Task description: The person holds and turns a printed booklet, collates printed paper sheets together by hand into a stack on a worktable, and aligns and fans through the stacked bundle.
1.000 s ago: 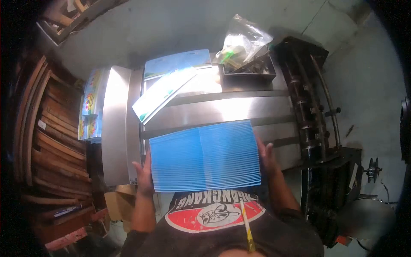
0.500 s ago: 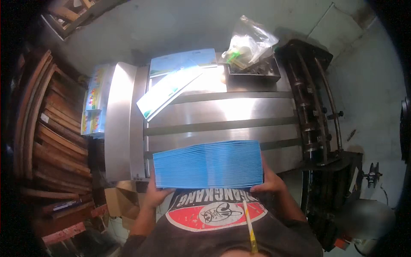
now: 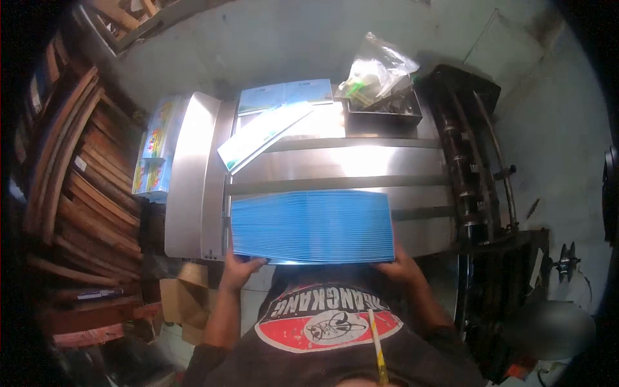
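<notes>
A wide stack of blue sheets (image 3: 312, 226) spans the space between my two hands, over the near edge of the metal table (image 3: 322, 161). My left hand (image 3: 244, 267) grips its lower left corner, thumb along the bottom edge and the other fingers mostly hidden. At the lower right corner, my right hand (image 3: 396, 263) holds the other end. The sheet edges show as many thin parallel lines. Beyond the stack, a white and green printed strip (image 3: 264, 137) lies slantwise, partly over light blue printed sheets (image 3: 284, 95).
A dark box (image 3: 387, 122) with a clear plastic bag (image 3: 377, 64) sits at the table's back right. Black machinery with rollers (image 3: 461, 168) runs along the right. At left are printed packs (image 3: 155, 151) and a wooden rack (image 3: 97, 193). A cardboard box (image 3: 184, 300) is below.
Both hands have shifted from the sides of the stack to its lower corners. The stack first tilted to show its edges, then moved away from my body over the table.
</notes>
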### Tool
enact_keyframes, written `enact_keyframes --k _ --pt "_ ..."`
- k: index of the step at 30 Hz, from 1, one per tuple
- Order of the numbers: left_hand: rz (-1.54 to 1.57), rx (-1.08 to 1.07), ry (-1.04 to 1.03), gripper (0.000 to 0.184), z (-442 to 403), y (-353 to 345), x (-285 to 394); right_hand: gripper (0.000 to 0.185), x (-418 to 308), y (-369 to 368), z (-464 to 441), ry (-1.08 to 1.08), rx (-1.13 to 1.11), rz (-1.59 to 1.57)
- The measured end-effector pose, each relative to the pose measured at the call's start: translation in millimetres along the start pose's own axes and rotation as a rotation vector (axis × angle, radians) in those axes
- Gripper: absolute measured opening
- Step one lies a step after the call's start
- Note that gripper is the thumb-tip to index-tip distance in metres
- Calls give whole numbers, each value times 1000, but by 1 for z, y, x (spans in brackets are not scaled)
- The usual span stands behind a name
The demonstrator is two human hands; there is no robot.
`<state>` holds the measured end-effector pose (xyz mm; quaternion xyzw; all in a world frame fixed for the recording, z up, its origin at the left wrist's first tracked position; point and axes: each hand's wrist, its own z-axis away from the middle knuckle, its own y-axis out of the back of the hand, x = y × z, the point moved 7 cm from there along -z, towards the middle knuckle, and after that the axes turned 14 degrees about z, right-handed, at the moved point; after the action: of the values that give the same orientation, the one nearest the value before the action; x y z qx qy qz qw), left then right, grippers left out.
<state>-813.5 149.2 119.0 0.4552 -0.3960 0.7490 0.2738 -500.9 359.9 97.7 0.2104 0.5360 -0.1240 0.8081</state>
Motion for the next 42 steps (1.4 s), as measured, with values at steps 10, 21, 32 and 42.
enact_keyframes --k 10,21,32,42 --pt "-297 46 -167 57 0 -1 -15 130 -43 9 -28 261 129 67" --pt "-242 140 -233 64 -29 29 -29 133 -71 36 7 349 51 285" --pt "-549 37 -468 72 -20 -4 2 57 -158 -21 1 428 439 1361" --pt "-572 48 -433 67 -17 22 -37 35 -154 -27 7 368 433 1330"
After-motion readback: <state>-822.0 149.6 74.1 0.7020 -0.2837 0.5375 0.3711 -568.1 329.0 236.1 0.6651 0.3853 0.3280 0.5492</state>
